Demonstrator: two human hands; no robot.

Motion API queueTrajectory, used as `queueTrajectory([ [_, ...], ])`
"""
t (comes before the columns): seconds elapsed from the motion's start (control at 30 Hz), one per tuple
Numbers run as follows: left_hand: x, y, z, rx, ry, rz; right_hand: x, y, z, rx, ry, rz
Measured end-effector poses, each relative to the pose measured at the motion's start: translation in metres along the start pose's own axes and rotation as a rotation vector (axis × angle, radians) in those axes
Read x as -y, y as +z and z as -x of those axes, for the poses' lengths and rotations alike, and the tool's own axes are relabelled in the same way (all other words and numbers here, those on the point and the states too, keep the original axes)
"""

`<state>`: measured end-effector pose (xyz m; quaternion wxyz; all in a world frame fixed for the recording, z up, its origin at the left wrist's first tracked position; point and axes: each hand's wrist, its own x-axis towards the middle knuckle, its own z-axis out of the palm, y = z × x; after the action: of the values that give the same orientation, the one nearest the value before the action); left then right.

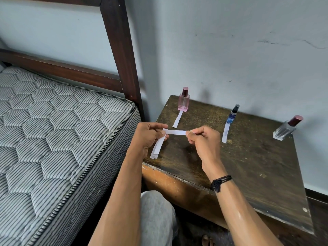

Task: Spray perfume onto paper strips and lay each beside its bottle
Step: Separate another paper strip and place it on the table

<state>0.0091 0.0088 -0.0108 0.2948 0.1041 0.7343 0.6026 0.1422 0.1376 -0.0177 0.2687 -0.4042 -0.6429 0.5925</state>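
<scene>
Three perfume bottles stand on the dark wooden table (248, 157): a pink bottle (183, 101) at the back left, a slim blue bottle (232, 114) in the middle, a clear bottle with a dark red cap (286, 128) at the right. A white strip (177, 119) lies in front of the pink bottle, another strip (225, 133) in front of the blue one. My left hand (149, 135) grips a small bundle of strips (157, 148) that hangs down. My right hand (202, 139) pinches the end of a single strip (175, 132) stretched between both hands.
A striped quilted mattress (53, 130) on a dark wooden bed frame (122, 55) lies close on the left. A pale wall stands behind the table. My knee in grey cloth (156, 215) is below the table's front edge.
</scene>
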Motion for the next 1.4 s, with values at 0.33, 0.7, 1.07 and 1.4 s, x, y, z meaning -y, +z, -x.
queueTrajectory([
  [0.33,-0.0033,0.0013,0.0025,-0.010,-0.019,0.037,-0.0003,0.0011,0.0005,-0.015,0.016,-0.024],
  [0.7,-0.0033,0.0022,0.0019,-0.025,-0.051,0.065,-0.0006,0.0014,0.0008,-0.009,0.026,-0.029],
  [1.07,-0.0061,0.0033,0.0048,-0.033,-0.069,0.113,0.0011,0.0027,0.0025,-0.021,0.036,-0.046],
  [1.4,-0.0085,0.0046,0.0068,-0.064,-0.072,0.147,0.0022,0.0036,0.0048,-0.057,0.053,-0.089],
])
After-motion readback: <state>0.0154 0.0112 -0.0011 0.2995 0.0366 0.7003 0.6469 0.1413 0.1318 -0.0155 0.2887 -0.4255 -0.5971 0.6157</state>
